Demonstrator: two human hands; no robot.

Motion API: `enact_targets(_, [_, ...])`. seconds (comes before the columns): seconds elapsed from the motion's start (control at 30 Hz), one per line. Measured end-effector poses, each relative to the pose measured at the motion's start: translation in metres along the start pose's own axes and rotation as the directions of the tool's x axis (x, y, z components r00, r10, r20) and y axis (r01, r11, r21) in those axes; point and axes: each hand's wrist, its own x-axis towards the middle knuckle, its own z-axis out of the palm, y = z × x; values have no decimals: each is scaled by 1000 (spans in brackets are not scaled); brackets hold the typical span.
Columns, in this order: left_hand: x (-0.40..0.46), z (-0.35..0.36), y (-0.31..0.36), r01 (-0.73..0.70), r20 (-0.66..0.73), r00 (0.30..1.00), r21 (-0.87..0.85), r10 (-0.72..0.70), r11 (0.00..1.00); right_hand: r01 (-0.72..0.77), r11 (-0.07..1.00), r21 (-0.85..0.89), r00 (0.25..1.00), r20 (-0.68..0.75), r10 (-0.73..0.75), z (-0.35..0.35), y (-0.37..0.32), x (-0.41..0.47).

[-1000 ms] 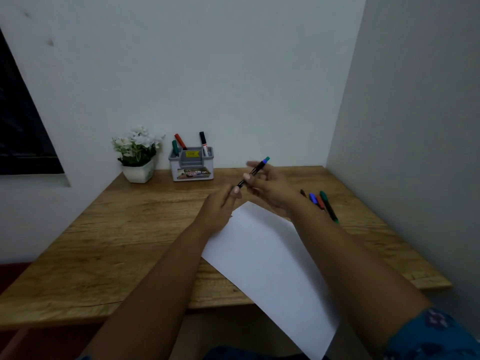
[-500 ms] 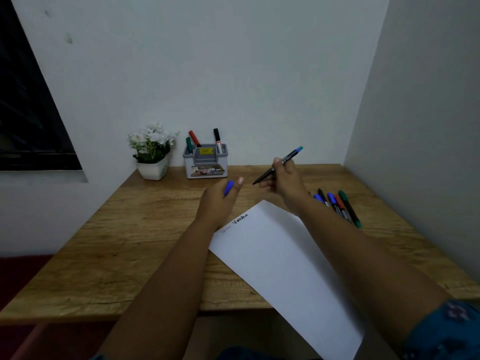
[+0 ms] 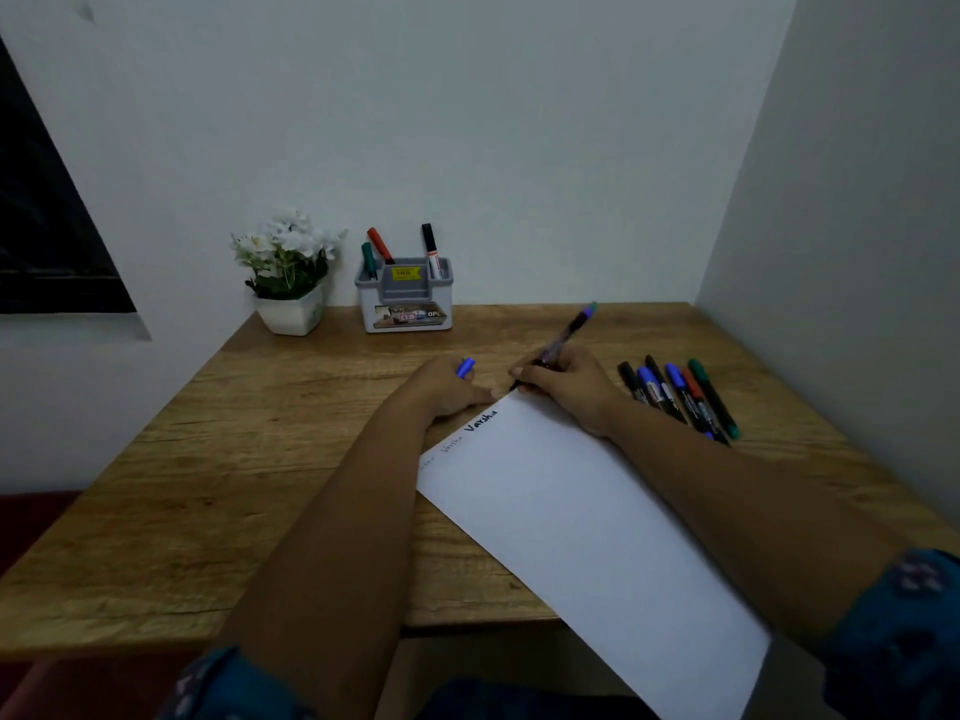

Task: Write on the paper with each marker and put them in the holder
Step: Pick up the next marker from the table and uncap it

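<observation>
- We see bare bench (image 3: 218, 485) left of the paper (image 3: 587, 517), open toward the holder (image 3: 405, 304).
- Loose markers (image 3: 680, 397) crowd the right side beside the wall (image 3: 841, 241).
- A flower pot (image 3: 291, 314) flanks the holder's left.

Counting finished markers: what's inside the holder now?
Three markers stand in the holder: green, red and black. Their lower ends are hidden by its walls.

A matt, grained wood desk (image 3: 218, 485) fills the frame's centre, bearing a smooth white paper sheet (image 3: 582, 517). At upper centre, a glossy grey plastic holder (image 3: 404, 298); at right, plastic-bodied markers (image 3: 680, 394) with a slight sheen.
</observation>
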Motion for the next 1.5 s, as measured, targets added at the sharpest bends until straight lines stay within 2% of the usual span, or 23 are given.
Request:
enact_targets(0.13, [8, -3, 1, 17, 44, 999, 75, -20, 997, 95, 977, -193, 989, 133, -70, -5, 1, 0])
enact_targets(0.2, [9, -5, -2, -18, 67, 998, 73, 13, 997, 141, 957, -252, 981, 163, -102, -5, 1, 0])
enact_targets(0.33, [7, -8, -4, -82, 90, 993, 80, 75, 993, 140, 955, -261, 988, 102, -117, -3, 2, -1])
enact_targets(0.57, [5, -12, -3, -100, 154, 985, 106, 83, 989, 244, 897, -370, 963, 204, -178, -3, 3, -1])
enact_targets(0.83, [3, -13, -1, -98, 156, 984, 101, 82, 990, 247, 856, -455, 959, 240, -149, -3, 4, 4])
enact_targets(1.0, [4, -13, -2, -112, 155, 983, 104, 95, 988, 231, 884, -406, 964, 219, -152, -3, 4, 2])
enact_targets(1.2, [4, -13, -2, -111, 165, 982, 87, 95, 990, 233, 861, -453, 963, 234, -137, -3, 3, 4])
enact_targets(1.4, [4, -13, -2, -122, 177, 979, 83, 106, 989, 235, 921, -309, 965, 184, -185, 2, -6, 1])
enact_targets(1.5, [5, -15, -3, -123, 182, 977, 76, 107, 990, 237, 925, -297, 959, 227, -172, 3, -7, 2])
